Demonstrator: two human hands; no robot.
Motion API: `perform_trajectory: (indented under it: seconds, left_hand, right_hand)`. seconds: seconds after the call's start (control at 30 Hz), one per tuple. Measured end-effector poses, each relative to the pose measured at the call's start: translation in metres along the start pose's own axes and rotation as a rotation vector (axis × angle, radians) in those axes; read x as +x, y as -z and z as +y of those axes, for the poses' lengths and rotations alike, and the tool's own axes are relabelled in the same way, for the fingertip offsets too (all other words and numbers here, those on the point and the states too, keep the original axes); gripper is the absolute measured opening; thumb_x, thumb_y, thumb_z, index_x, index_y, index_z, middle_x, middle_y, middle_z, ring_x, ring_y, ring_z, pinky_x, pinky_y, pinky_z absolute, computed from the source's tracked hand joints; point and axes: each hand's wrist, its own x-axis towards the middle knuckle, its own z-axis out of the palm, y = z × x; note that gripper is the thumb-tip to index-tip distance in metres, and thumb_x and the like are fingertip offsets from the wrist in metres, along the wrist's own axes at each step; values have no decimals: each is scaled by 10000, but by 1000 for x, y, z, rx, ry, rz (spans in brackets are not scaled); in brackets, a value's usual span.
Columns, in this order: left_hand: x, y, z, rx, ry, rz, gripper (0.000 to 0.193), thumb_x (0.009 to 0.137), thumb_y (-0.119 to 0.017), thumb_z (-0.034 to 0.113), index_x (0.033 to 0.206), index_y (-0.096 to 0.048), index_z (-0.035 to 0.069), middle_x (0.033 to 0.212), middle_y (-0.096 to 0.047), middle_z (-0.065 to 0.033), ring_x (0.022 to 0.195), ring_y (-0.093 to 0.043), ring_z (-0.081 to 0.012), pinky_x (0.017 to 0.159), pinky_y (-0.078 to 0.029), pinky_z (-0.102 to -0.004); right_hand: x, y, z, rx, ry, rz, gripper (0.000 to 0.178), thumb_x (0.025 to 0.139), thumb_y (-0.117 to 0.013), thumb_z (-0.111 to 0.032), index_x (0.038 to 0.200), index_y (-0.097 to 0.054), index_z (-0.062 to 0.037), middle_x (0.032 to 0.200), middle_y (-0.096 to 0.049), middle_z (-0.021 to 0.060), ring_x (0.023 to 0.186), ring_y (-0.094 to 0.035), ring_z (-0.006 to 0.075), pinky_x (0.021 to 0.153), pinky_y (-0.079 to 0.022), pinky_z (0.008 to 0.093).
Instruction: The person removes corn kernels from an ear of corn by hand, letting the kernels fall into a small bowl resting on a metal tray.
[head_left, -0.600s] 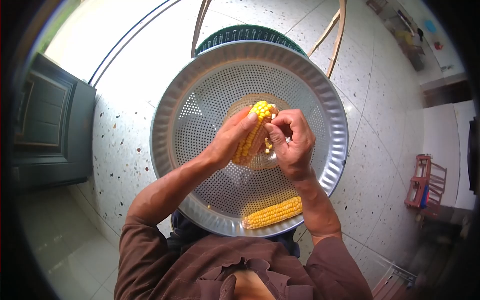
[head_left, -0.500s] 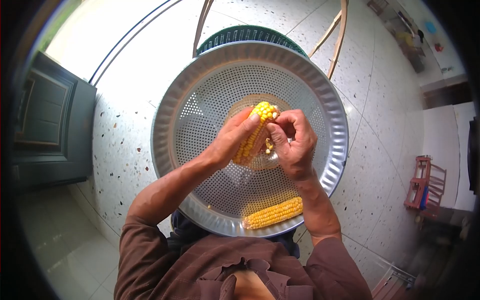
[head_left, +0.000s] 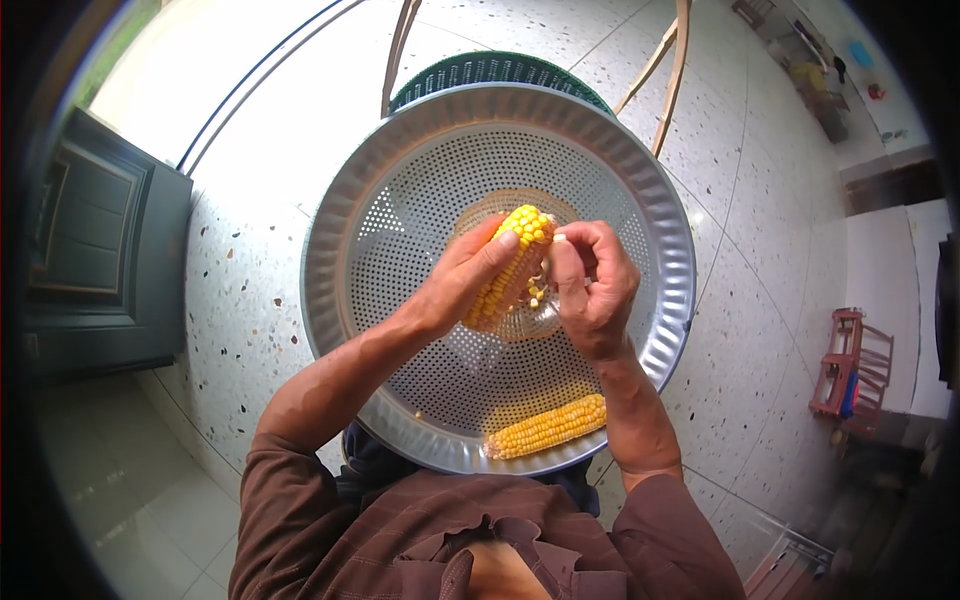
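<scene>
The corn cob (head_left: 511,275) — seemingly stiff, light, best held mid-length — is being gripped by the left hand (head_left: 460,275), a pale kernel (head_left: 559,238) apparently by the right hand (head_left: 598,295).

Strong glare on the upper-left floor (head_left: 285,120), dark, bent edges all round

A dark green panelled door (head_left: 100,240) stands at the left edge of the speckled floor (head_left: 745,300); a reddish chair (head_left: 838,345) stands near its right edge.
</scene>
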Motion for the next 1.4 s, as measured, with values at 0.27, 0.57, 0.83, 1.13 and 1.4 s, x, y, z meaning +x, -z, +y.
perform_trajectory:
  seconds: [0.27,0.57,0.83,1.13,1.4]
  left_hand:
    - [0,9,13,-118,-22,154,665,1060,-433,555,1358,-534,-31,1089,-685,-184,849,-717,-193,716,-617,-319]
    - [-1,8,19,-205,-7,202,672,1067,-420,546,1371,-533,-42,1082,-700,-214,846,-724,-204,726,-619,-325]
    - [0,2,14,-154,22,166,681,1053,-451,558,1375,-511,-39,1082,-674,-184,836,-710,-197,715,-610,-317]
    - [-1,0,-5,-40,36,36,591,1065,-503,519,1384,-504,21,1125,-626,-105,948,-650,-160,822,-558,-286]
    - [-2,0,-3,-40,64,42,580,1061,-509,520,1357,-520,20,1138,-625,-106,983,-645,-160,844,-557,-295]
  right_hand:
    - [7,7,-4,58,-191,43,58,940,-700,-26,968,-650,-18,830,-695,45,693,-665,110,628,-550,272]
    - [5,7,2,-56,-189,49,78,949,-726,-62,920,-664,-25,811,-686,60,647,-655,139,590,-534,298]
    - [11,5,-5,-129,14,48,80,924,-744,-47,945,-675,-11,882,-683,77,761,-685,184,621,-564,311]
    - [8,2,-4,-254,288,5,273,865,-790,-34,1136,-757,-39,984,-670,59,818,-714,197,643,-620,307]
    - [9,-1,-2,-351,406,-8,229,864,-790,-22,1090,-749,-28,973,-660,60,796,-720,201,629,-623,300]
